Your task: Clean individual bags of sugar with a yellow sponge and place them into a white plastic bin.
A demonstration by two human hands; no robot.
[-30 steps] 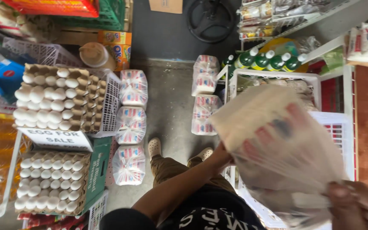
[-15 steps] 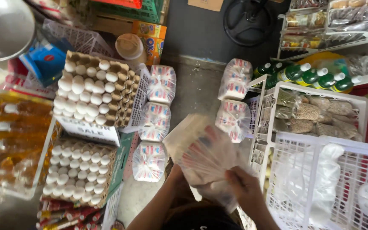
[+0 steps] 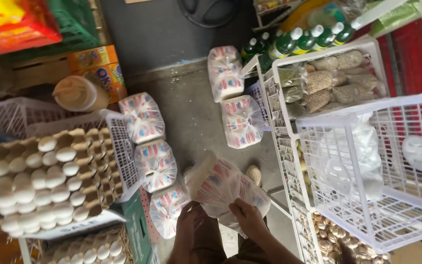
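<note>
Looking down from the head camera, the person's right hand (image 3: 248, 215) grips the near end of a clear plastic bag of printed packets (image 3: 219, 184), fingers curled closed over the crinkled plastic. The left hand (image 3: 187, 220) sits just beside it at the bag's lower left edge; its fingers are hidden by the bag, so I cannot tell how they stand. The bag hangs low in the middle of the scene, above the grey floor (image 3: 186, 98), its long axis tilted from near right up to far left. Similar tied bags (image 3: 144, 116) lie in a row to the left, against the trays of white eggs (image 3: 45, 176). A white wire basket (image 3: 382, 195) stands to the right.
</note>
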